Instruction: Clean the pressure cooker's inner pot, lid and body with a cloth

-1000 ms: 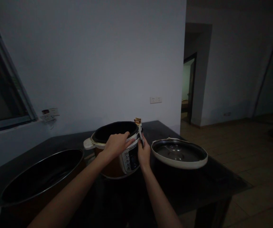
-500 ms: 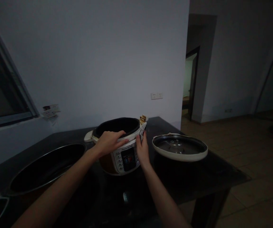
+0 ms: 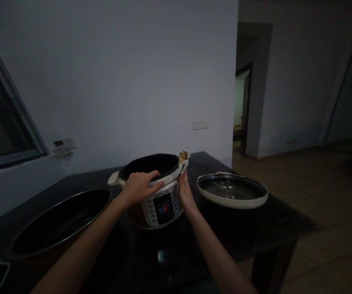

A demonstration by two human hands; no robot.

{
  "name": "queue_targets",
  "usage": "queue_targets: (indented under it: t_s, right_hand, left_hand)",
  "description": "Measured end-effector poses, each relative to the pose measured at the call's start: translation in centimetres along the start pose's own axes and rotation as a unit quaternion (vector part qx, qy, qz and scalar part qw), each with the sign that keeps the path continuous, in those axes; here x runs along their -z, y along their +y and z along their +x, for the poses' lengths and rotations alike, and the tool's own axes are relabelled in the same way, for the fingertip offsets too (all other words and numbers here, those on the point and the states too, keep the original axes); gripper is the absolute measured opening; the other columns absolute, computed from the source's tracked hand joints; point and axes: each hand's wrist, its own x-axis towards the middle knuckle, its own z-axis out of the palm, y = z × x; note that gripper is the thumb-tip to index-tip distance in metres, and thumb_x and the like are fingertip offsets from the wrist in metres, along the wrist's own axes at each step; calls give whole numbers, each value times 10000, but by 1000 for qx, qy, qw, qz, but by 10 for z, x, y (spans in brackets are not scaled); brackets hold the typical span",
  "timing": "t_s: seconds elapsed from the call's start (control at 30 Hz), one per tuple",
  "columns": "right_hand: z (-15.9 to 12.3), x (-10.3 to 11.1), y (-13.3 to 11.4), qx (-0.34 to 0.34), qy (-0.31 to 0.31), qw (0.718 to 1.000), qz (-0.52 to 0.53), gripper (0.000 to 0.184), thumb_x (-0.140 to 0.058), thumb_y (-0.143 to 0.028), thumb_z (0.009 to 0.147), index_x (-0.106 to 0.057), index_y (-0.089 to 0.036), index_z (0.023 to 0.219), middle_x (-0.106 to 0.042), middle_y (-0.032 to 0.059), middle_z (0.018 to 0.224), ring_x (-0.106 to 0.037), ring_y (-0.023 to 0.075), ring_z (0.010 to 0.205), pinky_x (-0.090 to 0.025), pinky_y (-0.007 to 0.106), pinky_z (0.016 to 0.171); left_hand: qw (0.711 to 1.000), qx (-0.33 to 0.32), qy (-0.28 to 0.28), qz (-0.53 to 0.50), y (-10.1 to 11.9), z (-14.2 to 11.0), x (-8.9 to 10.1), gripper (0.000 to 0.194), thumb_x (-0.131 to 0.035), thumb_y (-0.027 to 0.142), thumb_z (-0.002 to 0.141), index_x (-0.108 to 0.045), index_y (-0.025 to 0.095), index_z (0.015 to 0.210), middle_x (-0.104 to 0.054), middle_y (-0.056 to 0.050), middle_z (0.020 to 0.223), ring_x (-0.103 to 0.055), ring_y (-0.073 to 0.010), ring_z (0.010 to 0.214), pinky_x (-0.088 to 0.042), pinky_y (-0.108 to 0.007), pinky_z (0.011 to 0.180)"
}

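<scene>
Head view: the open cooker (image 3: 163,206) stands on the dark worktop (image 3: 225,241), its black interior too dim to tell any contents. The left hand (image 3: 137,188) grips its near rim — thumb over the edge — while the right hand (image 3: 186,194) rests against its right side, finger curl impossible to tell. Left, a wide dark-lined pan (image 3: 59,222); right, an upturned lid (image 3: 234,203).

Tabletop (image 3: 234,237): dark, glossy
Cooker (image 3: 163,210): standing near the middle, open-topped
Pan (image 3: 62,222): left of the cooker — open side up
Lid (image 3: 232,192): right of the cooker — underside up, pale-rimmed
</scene>
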Motion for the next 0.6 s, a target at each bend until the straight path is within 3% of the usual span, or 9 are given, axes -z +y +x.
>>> queue_targets:
  t_s: [0.1, 0.2, 0.27, 0.43, 0.6]
  right_hand:
    - [-40, -5, -5, -5, -33, 998, -48, 783, -461, -645, 842, -290, -214, 1474, -130, 64, 1579, -35, 220, 1461, -37, 457, 1165]
    - [-67, -9, -13, 11, -47, 997, -68, 688, -426, -577, 896, -254, -261, 1483, -138, 27, 1581, -40, 191, 1462, -51, 443, 1167]
    - [-69, -11, -15, 14, -39, 996, -77, 688, -416, -573, 902, -248, -251, 1485, -146, 39, 1580, -54, 193, 1462, -59, 445, 1166]
    - [-25, -14, -8, 13, -12, 996, -85, 779, -425, -627, 868, -265, -178, 1483, -142, 100, 1576, -66, 227, 1460, -69, 453, 1163]
    - [21, -6, 3, 2, -26, 999, -26, 795, -388, -686, 841, -318, -195, 1462, -332, 92, 1521, -248, 220, 1420, -183, 439, 1146]
  left_hand:
    - [1000, -1, 1, 4, 1, -1, 0, 465, -318, 561, 924, -610, 239, 1089, -737, -76, 864, -693, -269, 816, -406, -308, 650]
    - [1000, 6, 9, 11, 2, -2, 0, 463, -282, 545, 941, -613, 248, 1069, -737, -65, 866, -692, -259, 818, -394, -298, 638]
    - [1000, 9, 19, 16, 3, -2, -2, 467, -271, 543, 946, -613, 249, 1069, -738, -64, 878, -692, -253, 825, -388, -294, 632]
    - [999, 7, 46, 24, 3, -3, -7, 481, -256, 543, 951, -620, 251, 1068, -738, -62, 874, -693, -245, 818, -378, -294, 622]
    - [998, 1, 50, 28, 1, -4, -9, 480, -265, 534, 952, -632, 241, 1050, -736, -65, 879, -686, -233, 815, -378, -293, 635]
